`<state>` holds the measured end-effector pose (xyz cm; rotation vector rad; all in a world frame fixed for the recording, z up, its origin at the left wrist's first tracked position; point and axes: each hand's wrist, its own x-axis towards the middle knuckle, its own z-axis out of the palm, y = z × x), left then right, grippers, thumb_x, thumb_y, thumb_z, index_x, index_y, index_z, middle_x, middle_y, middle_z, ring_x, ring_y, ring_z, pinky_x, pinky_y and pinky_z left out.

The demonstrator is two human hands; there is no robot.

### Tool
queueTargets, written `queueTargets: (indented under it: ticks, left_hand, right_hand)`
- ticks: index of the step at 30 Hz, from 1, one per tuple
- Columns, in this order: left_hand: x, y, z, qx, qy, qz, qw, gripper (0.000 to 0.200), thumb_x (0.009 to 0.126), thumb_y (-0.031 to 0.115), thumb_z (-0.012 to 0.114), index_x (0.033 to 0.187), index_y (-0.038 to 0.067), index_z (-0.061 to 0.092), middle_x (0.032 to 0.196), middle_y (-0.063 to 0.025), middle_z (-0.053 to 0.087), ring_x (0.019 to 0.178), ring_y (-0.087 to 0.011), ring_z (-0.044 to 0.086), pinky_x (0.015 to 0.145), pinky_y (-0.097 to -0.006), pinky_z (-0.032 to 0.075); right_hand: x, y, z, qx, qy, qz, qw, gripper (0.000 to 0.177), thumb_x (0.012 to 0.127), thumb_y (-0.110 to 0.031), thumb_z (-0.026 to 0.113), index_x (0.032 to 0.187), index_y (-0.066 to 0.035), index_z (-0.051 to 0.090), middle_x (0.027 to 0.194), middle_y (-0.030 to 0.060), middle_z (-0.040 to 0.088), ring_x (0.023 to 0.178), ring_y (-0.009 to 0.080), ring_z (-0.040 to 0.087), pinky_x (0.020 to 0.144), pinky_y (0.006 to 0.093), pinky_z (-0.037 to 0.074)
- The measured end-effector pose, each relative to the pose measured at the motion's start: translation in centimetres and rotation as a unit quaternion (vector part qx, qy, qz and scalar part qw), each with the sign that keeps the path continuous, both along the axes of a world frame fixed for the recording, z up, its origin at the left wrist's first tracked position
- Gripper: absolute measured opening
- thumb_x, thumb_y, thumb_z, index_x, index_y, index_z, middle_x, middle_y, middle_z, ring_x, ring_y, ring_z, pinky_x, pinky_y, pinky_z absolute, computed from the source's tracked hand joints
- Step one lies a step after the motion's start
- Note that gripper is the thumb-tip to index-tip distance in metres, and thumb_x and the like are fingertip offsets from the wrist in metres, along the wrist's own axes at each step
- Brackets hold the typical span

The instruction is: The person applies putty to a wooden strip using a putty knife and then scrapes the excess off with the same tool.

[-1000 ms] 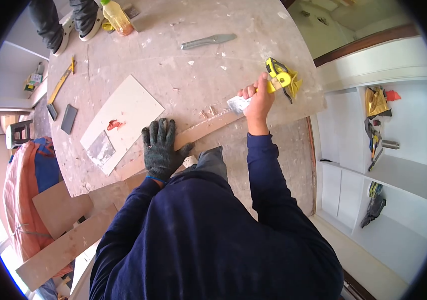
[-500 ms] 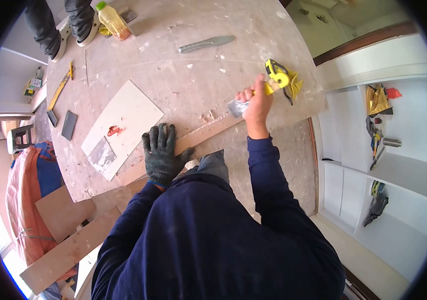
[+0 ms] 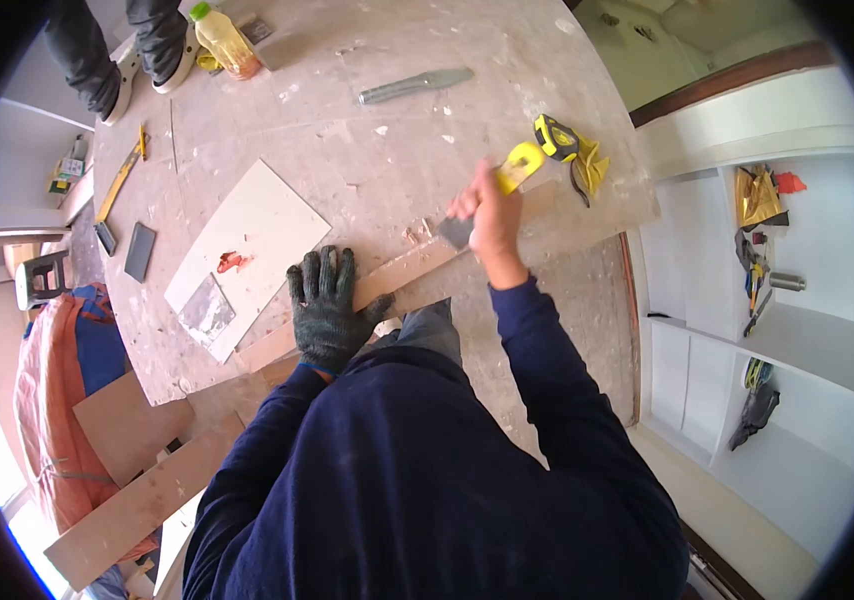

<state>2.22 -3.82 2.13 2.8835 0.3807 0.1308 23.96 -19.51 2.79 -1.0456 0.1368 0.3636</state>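
A long narrow wooden strip lies slantwise along the near edge of the worktable. My left hand, in a dark knit glove, presses flat on the strip with fingers spread. My bare right hand is wrapped around a putty knife with a yellow handle. Its metal blade points left and is at the strip; exact contact is hard to make out. Small curled shavings sit beside the blade. Left of my gloved hand is a pale board bearing a reddish smear and a thin metal plate.
Beyond my right hand are a tape measure and a yellow cloth. A grey-handled knife-like tool and a bottle lie farther back. Another person's legs stand at the far left. White shelves are on the right.
My right hand has moved a little left along the strip with the putty knife, away from the tape measure. My left hand stays in place on the strip.
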Motion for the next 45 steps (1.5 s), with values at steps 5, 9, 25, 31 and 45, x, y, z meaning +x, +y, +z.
queueTargets:
  ticks: [5,9,25,31,45]
  left_hand:
    - [-0.2,0.0,0.0,0.002,-0.011,0.004,1.000,0.088,0.083,0.059,0.072,0.145,0.002,0.049,0.148,-0.0244,0.049,0.141,-0.0451,0.040,0.118,-0.0629,0.024]
    - [0.0,0.0,-0.1,0.004,-0.018,-0.002,1.000,0.087,0.082,0.058,0.073,0.144,0.001,0.050,0.146,-0.0246,0.050,0.139,-0.0455,0.042,0.117,-0.0631,0.026]
    - [-0.1,-0.1,0.3,0.000,-0.017,0.001,1.000,0.086,0.083,0.057,0.073,0.143,0.000,0.050,0.145,-0.0243,0.050,0.139,-0.0451,0.042,0.117,-0.0625,0.026]
    - [-0.3,0.0,-0.4,0.014,-0.046,-0.004,0.999,0.085,0.083,0.061,0.069,0.140,0.001,0.054,0.144,-0.0219,0.050,0.138,-0.0425,0.041,0.117,-0.0632,0.025]
    - [-0.4,-0.1,-0.2,0.008,-0.019,0.007,1.000,0.086,0.083,0.058,0.073,0.143,0.001,0.050,0.147,-0.0232,0.049,0.139,-0.0452,0.042,0.118,-0.0626,0.025]
  right_hand:
    - [0.9,-1.1,-1.1,0.021,-0.020,-0.075,0.997,0.042,0.099,-0.034,0.068,0.071,-0.013,0.046,0.051,-0.0020,0.040,0.043,0.0139,0.044,0.049,0.0325,0.044]
    - [0.1,-0.6,-0.6,-0.027,-0.036,-0.001,0.999,0.046,0.099,-0.039,0.068,0.069,-0.014,0.044,0.053,-0.0017,0.041,0.045,0.0129,0.043,0.050,0.0319,0.044]
    - [1.9,-1.8,0.4,0.060,-0.009,-0.076,0.995,0.045,0.100,-0.041,0.066,0.070,-0.014,0.045,0.052,-0.0017,0.039,0.046,0.0145,0.043,0.050,0.0335,0.043]
    - [-0.1,-1.5,0.3,-0.032,-0.047,-0.018,0.998,0.043,0.100,-0.039,0.066,0.072,-0.014,0.043,0.052,-0.0024,0.038,0.043,0.0125,0.041,0.049,0.0332,0.043]
    - [-0.3,-0.4,-0.7,0.043,-0.021,-0.048,0.998,0.045,0.098,-0.041,0.069,0.073,-0.013,0.045,0.055,-0.0028,0.038,0.046,0.0122,0.040,0.049,0.0329,0.042]
